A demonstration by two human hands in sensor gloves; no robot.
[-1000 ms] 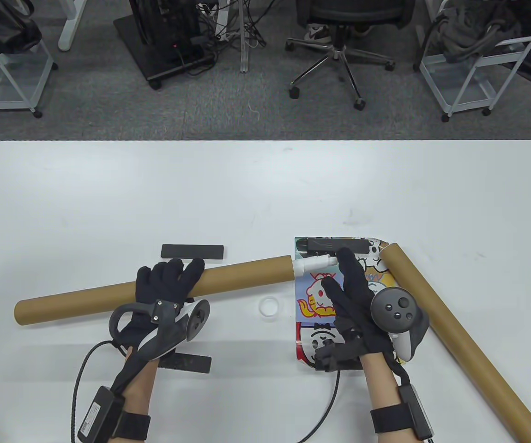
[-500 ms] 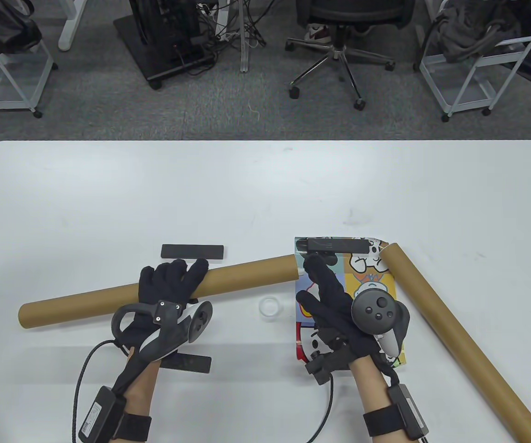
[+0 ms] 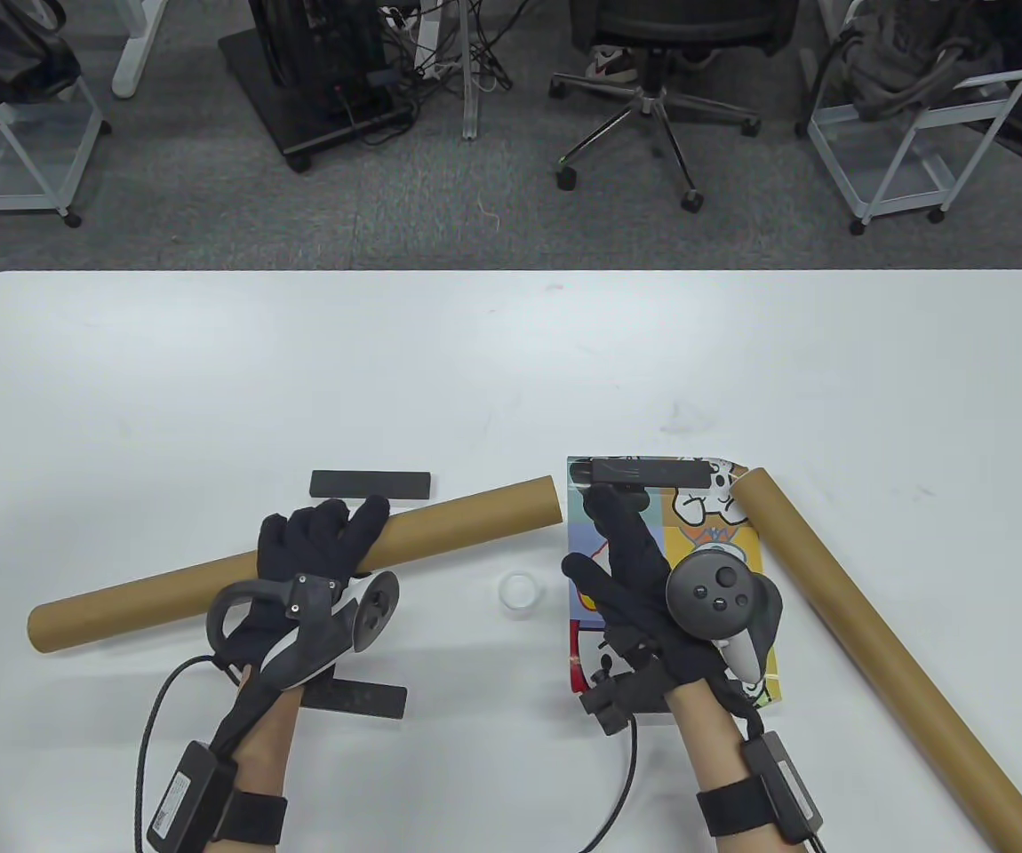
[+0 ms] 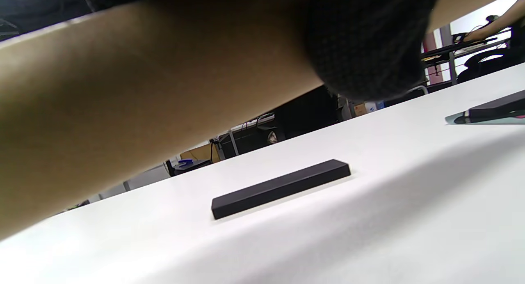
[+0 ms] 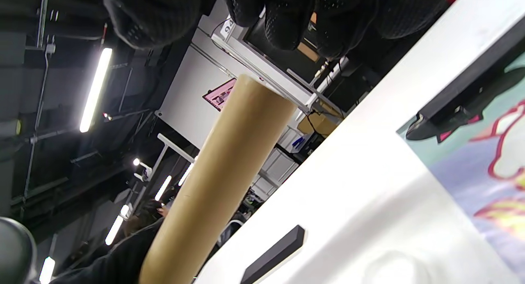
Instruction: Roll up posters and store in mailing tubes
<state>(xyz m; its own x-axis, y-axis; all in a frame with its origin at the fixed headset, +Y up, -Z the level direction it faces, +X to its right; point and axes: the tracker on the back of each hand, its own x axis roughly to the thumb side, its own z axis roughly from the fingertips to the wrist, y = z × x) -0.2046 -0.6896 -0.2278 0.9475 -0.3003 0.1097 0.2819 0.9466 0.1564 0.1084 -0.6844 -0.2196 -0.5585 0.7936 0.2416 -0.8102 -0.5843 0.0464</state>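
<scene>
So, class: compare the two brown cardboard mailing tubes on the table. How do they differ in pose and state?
The left tube is gripped by the left hand; the right tube lies untouched. The left tube slants up toward the right; the right tube runs diagonally down toward the table's near right corner. Both are plain brown cardboard.

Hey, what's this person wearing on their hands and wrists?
Both the left hand and right hand wear black knit gloves. A dark grey, ring-shaped tracker with round buttons is strapped to each hand's back. Black wrist straps hold small black boxes, and black cables trail from them. The forearms are bare, without sleeves.
</scene>
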